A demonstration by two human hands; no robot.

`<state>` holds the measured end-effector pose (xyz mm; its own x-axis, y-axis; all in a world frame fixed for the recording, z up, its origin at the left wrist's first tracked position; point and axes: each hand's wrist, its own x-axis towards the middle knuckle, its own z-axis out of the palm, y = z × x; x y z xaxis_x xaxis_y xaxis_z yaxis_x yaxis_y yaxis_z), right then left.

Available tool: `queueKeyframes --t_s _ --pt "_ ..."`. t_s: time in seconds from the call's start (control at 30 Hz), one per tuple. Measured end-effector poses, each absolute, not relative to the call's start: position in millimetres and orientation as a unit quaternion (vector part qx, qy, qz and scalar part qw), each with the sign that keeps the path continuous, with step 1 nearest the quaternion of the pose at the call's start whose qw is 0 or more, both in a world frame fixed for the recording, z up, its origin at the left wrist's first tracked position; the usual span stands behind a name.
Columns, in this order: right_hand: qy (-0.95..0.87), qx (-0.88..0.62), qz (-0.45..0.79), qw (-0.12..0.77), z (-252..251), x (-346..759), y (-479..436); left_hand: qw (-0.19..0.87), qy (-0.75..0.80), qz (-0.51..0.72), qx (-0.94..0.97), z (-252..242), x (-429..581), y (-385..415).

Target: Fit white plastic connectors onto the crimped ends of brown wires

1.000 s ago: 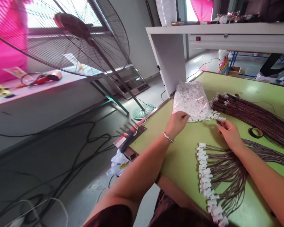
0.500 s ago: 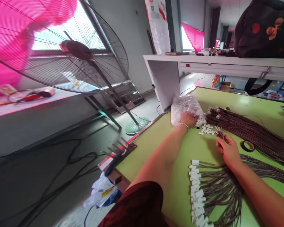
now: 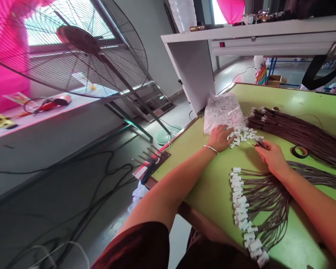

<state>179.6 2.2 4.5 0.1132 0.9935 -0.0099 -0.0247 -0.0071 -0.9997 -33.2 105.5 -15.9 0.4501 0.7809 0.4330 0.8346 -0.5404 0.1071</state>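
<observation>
My left hand [image 3: 220,136] rests on the green table [image 3: 212,179], fingers curled over loose white plastic connectors [image 3: 242,134] that spill from a clear bag [image 3: 223,111]. A bracelet circles that wrist. My right hand [image 3: 271,153] pinches the bare end of a thin brown wire [image 3: 260,143] just right of the connectors. In front of me lies a fan of brown wires with white connectors fitted [image 3: 243,209]. A thick bundle of bare-ended brown wires [image 3: 296,132] lies further right.
A roll of dark tape [image 3: 299,151] sits by the wire bundle. A white shelf unit [image 3: 198,71] stands at the table's far corner. A large floor fan [image 3: 81,48] stands to the left, with cables across the floor [image 3: 72,209]. A metal rack [image 3: 151,158] juts from the table's left edge.
My left hand has slid from the bag down onto the loose connectors. My right hand has moved slightly forward with the wire end. The view has tilted down.
</observation>
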Motion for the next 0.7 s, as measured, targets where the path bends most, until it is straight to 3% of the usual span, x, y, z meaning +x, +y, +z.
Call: queueKeyframes --t_s 0.27,0.53,0.7 --pt "-0.459 -0.497 0.503 0.537 11.5 183.4 -2.0 0.037 -0.446 -0.188 -0.874 -14.5 -51.3 67.6" --pt "-0.389 -0.523 0.54 0.532 19.1 184.0 -4.3 -0.001 -0.404 -0.329 -0.854 5.6 -43.2 56.8" --pt "-0.372 -0.55 0.525 0.532 23.8 181.1 -6.9 -0.119 -0.263 -0.178 -0.941 22.6 -13.5 30.7"
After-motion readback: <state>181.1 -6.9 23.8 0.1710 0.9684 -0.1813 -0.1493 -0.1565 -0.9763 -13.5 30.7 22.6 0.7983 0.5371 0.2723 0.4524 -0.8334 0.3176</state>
